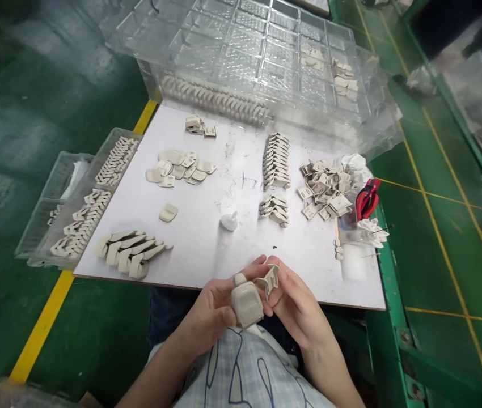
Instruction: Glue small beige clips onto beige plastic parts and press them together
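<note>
Low in the view, my left hand (213, 314) grips a beige rounded plastic part (246, 305) with a small knob at its top. Close beside it, my right hand (294, 297) pinches a smaller beige bracket (270, 280) between thumb and fingers. Both hands are just in front of the white board's near edge. On the board (198, 226), a row of curved beige parts (130, 252) lies at the near left, and a single flat cover (168, 212) is behind it. A small white funnel-shaped piece (229, 221) stands near the middle.
Flat covers (196, 175), stacked brackets (275, 161) and a loose bracket pile (324, 184) lie further back. Red-handled pliers (367, 199) are at the right. A clear compartment tray (241, 42) spans the far side; clear trays of parts (60, 241) adjoin the left edge.
</note>
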`<state>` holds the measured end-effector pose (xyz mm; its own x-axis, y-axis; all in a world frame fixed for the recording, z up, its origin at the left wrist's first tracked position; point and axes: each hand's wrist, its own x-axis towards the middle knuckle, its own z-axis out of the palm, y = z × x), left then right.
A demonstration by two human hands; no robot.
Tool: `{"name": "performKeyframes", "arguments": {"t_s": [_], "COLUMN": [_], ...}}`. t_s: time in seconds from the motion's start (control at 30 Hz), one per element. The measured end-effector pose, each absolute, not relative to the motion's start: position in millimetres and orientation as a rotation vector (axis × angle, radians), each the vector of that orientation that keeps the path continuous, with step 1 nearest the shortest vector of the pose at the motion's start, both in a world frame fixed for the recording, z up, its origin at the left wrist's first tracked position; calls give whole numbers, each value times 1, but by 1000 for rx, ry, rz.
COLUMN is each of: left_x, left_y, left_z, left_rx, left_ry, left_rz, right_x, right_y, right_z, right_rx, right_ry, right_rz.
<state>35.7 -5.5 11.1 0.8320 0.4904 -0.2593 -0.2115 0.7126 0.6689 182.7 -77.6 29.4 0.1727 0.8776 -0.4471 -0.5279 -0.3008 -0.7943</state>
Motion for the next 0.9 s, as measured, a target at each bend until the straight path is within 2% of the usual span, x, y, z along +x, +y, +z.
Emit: {"name": "performKeyframes", "arguments": {"t_s": [0.23,0.33,0.57,0.9], "left_x": [32,38,53,55], "left_y": [-4,-6,-6,-7], "left_z": [7,11,18,14], "left_rx": [565,419,226,277], "left_ry": [418,539,749,714], "left_rz": [407,524,744,754], "right_x": [183,186,180,173], "right_y": [-76,-77,-82,-76], "right_z": [25,24,23,25], "right_rx": [-1050,-1138,-1543,-1587], "right_ry": [-287,-326,-786,-992], "right_rz": [1590,1409,736,665]}}
